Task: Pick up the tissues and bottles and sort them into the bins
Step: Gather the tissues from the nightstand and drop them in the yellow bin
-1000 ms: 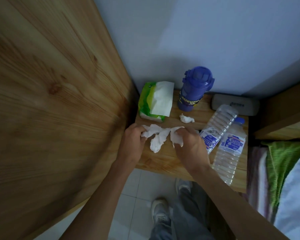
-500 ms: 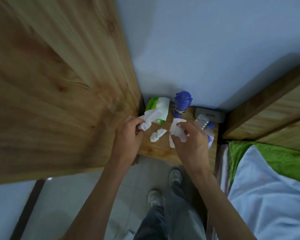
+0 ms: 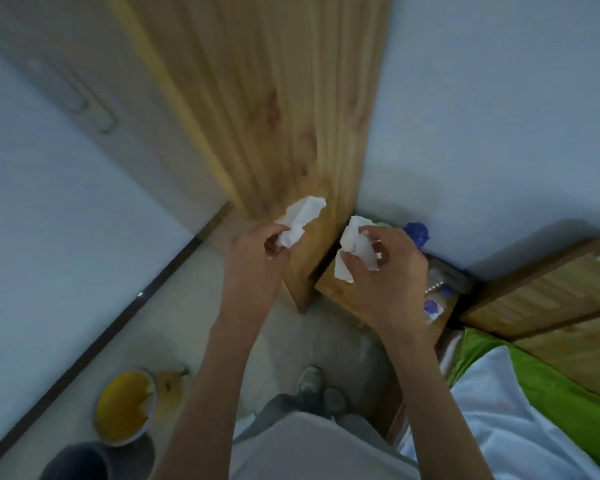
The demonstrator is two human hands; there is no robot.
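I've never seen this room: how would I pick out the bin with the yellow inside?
Follow the dark skirting strip along the left wall down to the floor at lower left. Two round bins stand there close together; the yellow-lined bin is the farther one, its bright inside setting it apart from the dark grey bin nearer the camera.

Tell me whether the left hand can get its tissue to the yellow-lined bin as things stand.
Probably yes. The left hand grips a crumpled tissue, and the yellow-lined bin stands open on the floor on that side, with only bare floor between them; the hand must be lowered first.
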